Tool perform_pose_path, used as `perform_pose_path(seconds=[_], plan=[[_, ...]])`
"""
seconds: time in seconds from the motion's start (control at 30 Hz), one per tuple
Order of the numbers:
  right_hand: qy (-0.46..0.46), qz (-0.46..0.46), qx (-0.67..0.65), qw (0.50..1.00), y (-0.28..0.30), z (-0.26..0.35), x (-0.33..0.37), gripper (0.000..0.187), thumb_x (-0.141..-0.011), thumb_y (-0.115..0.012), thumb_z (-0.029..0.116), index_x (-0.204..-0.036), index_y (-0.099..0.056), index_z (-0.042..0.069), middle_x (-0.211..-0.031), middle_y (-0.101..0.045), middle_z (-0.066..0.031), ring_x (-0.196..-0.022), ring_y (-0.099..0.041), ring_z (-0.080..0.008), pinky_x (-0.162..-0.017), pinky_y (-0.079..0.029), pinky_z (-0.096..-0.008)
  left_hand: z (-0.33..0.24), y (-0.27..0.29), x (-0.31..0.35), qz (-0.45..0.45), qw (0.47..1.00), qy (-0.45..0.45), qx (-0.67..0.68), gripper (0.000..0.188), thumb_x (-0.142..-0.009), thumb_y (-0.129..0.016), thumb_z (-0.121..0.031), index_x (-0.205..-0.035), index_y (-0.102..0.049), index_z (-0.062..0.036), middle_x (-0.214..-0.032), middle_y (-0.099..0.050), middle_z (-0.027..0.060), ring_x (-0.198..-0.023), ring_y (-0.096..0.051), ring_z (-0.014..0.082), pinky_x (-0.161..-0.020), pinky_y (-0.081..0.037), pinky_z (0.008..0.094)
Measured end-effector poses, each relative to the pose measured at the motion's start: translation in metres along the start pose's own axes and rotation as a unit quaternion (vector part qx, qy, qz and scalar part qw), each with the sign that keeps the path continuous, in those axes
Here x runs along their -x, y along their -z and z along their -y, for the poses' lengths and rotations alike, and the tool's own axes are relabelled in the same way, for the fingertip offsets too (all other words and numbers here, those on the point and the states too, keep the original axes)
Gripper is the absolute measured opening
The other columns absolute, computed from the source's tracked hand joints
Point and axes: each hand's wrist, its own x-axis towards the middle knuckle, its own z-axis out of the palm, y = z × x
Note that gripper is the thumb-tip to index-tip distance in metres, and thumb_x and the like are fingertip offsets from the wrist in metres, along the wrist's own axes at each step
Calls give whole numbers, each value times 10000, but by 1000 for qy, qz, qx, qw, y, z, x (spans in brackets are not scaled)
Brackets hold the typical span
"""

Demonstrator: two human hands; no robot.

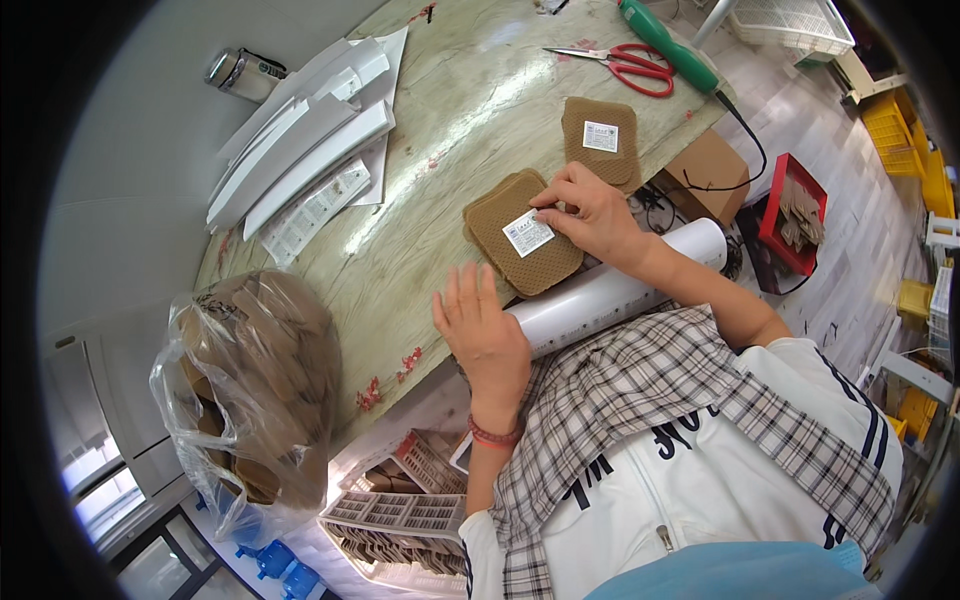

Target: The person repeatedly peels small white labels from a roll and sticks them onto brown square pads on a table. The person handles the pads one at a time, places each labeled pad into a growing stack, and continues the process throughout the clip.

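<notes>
A stack of brown, perforated, round-cornered patches (488,218) lies near the table's front edge, with a white printed label (527,234) on its top sheet. My right hand (590,215) has thumb and fingers closed at the label's upper right corner. Flat on the tabletop beside the stack's lower left side rests my left hand (482,325), fingers stretched out and holding nothing. Between my body and the stack lies a thick white roll (620,287) with faint print, its middle partly behind my right forearm. Farther right sits a second labelled patch stack (622,158).
Red-handled scissors (640,70) and a green corded tool (668,45) lie at the far right of the table (440,130). White paper strips (310,140) pile up at left. A clear bag of brown pieces (265,380) stands at the left edge. Baskets (400,510) sit below.
</notes>
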Motion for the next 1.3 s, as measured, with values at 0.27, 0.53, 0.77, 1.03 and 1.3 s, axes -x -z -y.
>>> perform_pose_path(seconds=[0.27,0.53,0.77,1.03,1.3], plan=[[-19,12,9,1000,-5,7,-3,129,-807,-770,163,-885,-716,76,-906,-617,-69,-780,-659,-231,-704,-523,-344,11,-18,-41,23,990,24,138,615,-851,-738,-347,-1414,-567,-168,-1554,-349,200,-1485,-207,406,-1198,-129,542],[31,-6,23,999,-8,7,-1,99,-793,-732,72,-851,-653,60,-877,-594,-86,-792,-623,-279,-696,-491,-375,14,-30,-42,38,990,28,132,730,-753,-812,-421,-1413,-578,-215,-1583,-292,215,-1492,-169,431,-1197,-94,580],[289,-18,20,957,20,29,34,151,-794,-713,-5,-893,-627,70,-942,-595,-55,-832,-549,-266,-720,-459,-346,19,-34,-39,54,987,27,146,826,-724,-841,-366,-1467,-509,-229,-1606,-239,214,-1502,-141,433,-1190,-84,618],[-107,39,-176,978,-1,13,-5,131,-925,-639,108,-969,-598,-8,-828,-647,-106,-768,-610,-181,-722,-497,-322,17,-28,-38,6,985,18,169,914,-753,-822,-363,-1504,-402,-56,-1617,-234,201,-1513,-149,397,-1202,-97,581],[-128,26,-76,989,-13,15,-5,179,-917,-645,193,-962,-626,21,-854,-691,-143,-797,-677,-302,-710,-519,-389,22,-36,-30,9,988,-1,152,864,-812,-771,-387,-1481,-398,12,-1580,-336,180,-1509,-197,368,-1214,-105,556]])
